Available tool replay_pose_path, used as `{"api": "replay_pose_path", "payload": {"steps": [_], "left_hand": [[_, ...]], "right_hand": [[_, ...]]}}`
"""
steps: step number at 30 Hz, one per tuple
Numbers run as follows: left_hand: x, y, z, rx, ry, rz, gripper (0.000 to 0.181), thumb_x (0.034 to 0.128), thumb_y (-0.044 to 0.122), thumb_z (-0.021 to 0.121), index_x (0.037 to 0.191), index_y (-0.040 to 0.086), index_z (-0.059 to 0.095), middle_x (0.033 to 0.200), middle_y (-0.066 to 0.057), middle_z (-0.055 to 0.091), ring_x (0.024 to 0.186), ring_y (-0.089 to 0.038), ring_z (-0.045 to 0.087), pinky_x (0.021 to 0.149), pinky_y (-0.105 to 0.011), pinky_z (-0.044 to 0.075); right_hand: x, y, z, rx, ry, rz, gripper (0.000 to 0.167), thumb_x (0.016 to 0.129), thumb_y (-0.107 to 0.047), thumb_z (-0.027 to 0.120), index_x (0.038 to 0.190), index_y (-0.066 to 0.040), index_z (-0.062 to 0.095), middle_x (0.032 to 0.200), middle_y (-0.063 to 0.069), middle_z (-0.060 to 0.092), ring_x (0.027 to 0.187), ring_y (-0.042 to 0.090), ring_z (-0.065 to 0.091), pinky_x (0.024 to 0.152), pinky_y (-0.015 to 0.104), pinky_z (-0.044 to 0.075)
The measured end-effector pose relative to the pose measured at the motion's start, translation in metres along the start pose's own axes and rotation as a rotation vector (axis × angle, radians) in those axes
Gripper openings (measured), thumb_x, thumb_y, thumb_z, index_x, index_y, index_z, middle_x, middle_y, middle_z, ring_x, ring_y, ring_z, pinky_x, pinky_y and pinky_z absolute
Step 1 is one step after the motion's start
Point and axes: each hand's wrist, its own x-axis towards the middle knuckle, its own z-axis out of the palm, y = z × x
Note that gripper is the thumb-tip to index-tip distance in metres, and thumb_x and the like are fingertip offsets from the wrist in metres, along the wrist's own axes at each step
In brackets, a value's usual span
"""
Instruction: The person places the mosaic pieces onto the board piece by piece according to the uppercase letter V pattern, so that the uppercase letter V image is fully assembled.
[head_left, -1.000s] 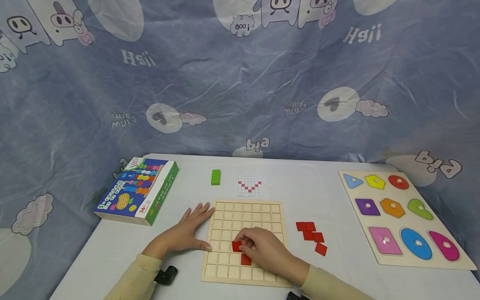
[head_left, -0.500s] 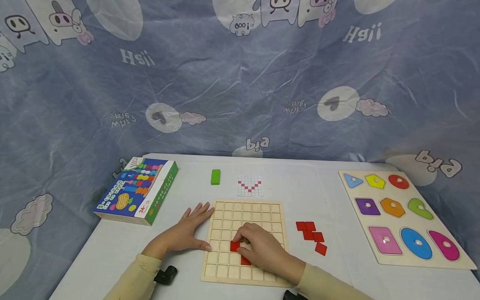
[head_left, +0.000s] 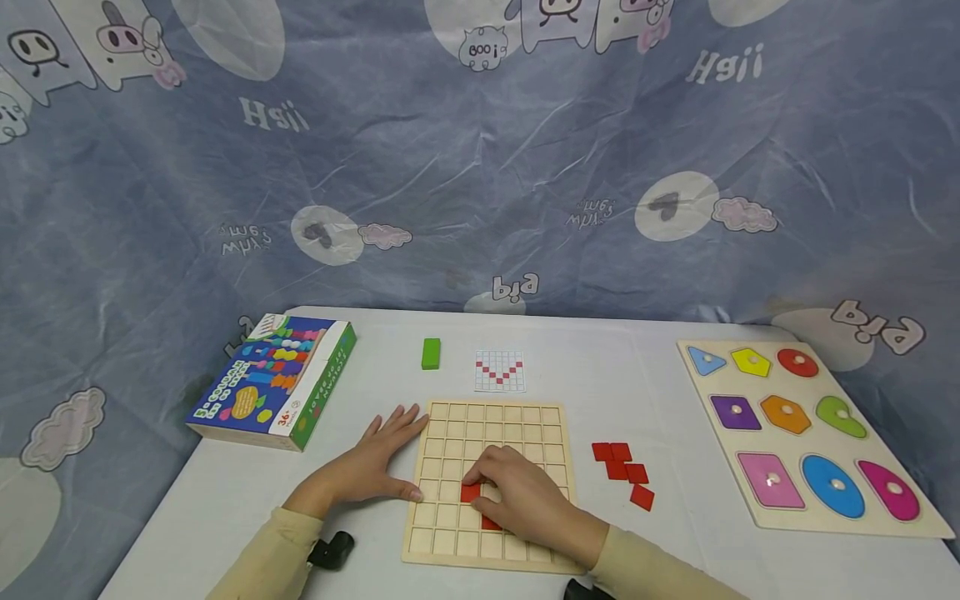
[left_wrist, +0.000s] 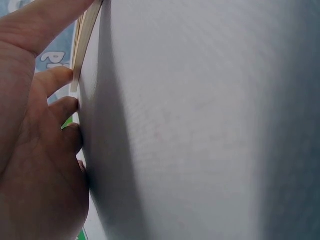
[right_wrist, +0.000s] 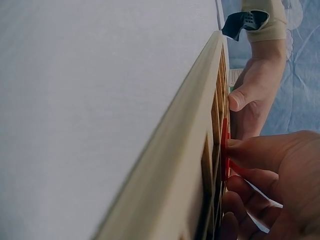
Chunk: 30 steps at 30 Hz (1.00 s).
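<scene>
My left hand lies spread on the table, thumb and index fingertip touching the left edge of the wooden grid board. In the left wrist view the hand stays at the left, beside the board's side. Over the board, my right hand has its thumb and index finger at a red tile, which lies within the grid. A second red tile sits one row nearer and one column right, partly covered by the thumb. The right wrist view shows bent fingers of that hand around red tile edges.
Several loose red tiles lie right of the board. Behind it are a pattern card and a green block. A boxed game stands at the left, a shape puzzle board at the right. The table meets a printed curtain.
My right hand has moved slightly left with the red tile, which was tilted one second ago and now lies flat in the grid. My left hand has stayed put.
</scene>
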Motion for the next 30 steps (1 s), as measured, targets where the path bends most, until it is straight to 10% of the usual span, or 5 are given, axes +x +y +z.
{"api": "replay_pose_path", "payload": {"steps": [30], "left_hand": [[0.000, -0.001, 0.001, 0.002, 0.000, 0.006, 0.113, 0.0739, 0.056, 0.085, 0.162, 0.014, 0.029, 0.169, -0.014, 0.014, 0.156, -0.037, 0.004, 0.124, -0.060, -0.003]], "right_hand": [[-0.009, 0.005, -0.005, 0.110, 0.028, 0.045, 0.016, 0.092, -0.020, 0.072, 0.108, -0.023, 0.072, 0.105, -0.015, 0.061, 0.096, 0.006, 0.053, 0.086, 0.027, 0.051]]}}
